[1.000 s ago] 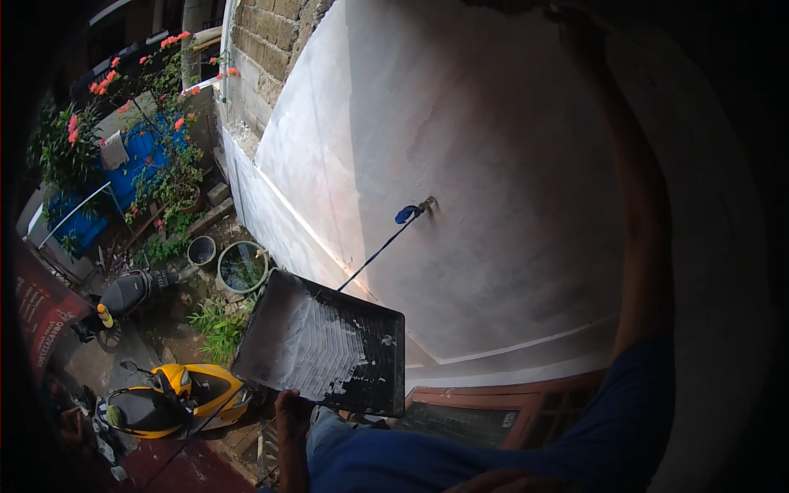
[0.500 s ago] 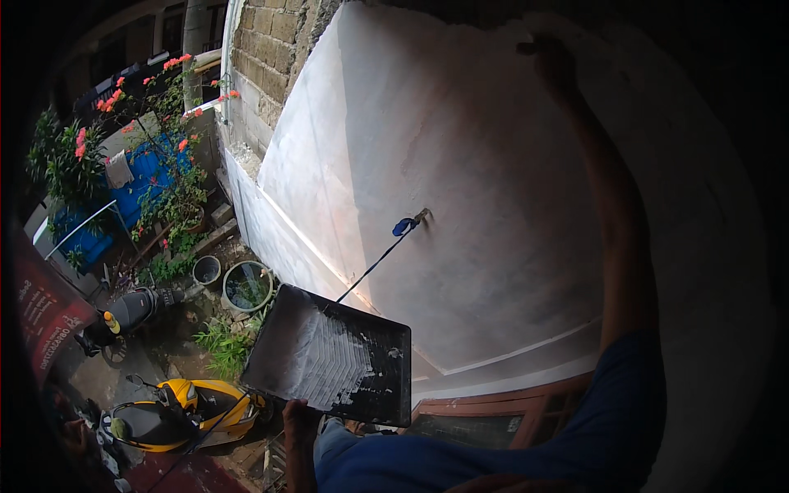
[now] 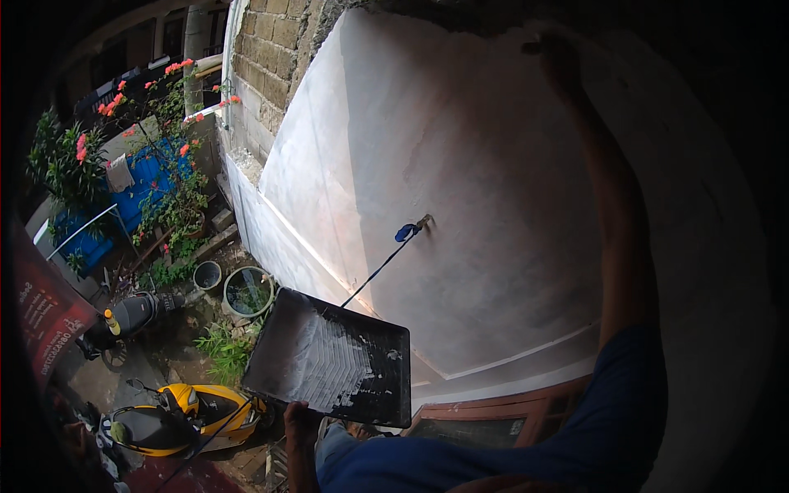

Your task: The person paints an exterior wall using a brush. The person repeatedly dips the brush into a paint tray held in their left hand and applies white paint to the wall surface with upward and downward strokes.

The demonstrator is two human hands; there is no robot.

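My left hand (image 3: 301, 421) grips the near edge of a black paint tray (image 3: 386, 378). White paint is smeared over its ribbed slope; the right part is mostly bare black. High up, at the top edge of a patchy white wall (image 3: 485, 205), is my raised right hand (image 3: 560, 62). Its fingers look closed, with a short dark piece sticking out to their left. Deep shadow hides what that piece is. Behind the tray a dark cord (image 3: 374, 275) runs up to a blue knot (image 3: 405, 232) on a peg in the wall.
Below on the left stand a yellow scooter (image 3: 185, 403) and a dark motorbike (image 3: 136, 314). Two round tubs (image 3: 248, 292) hold water or plants near flowering bushes (image 3: 181, 177). A brown wooden frame (image 3: 493, 407) lies under the wall; rough blockwork (image 3: 267, 57) rises beyond.
The view has shifted slightly, so the wall and yard sit a little lower. My right hand stays at the wall's top edge, and the left keeps hold of the tray.
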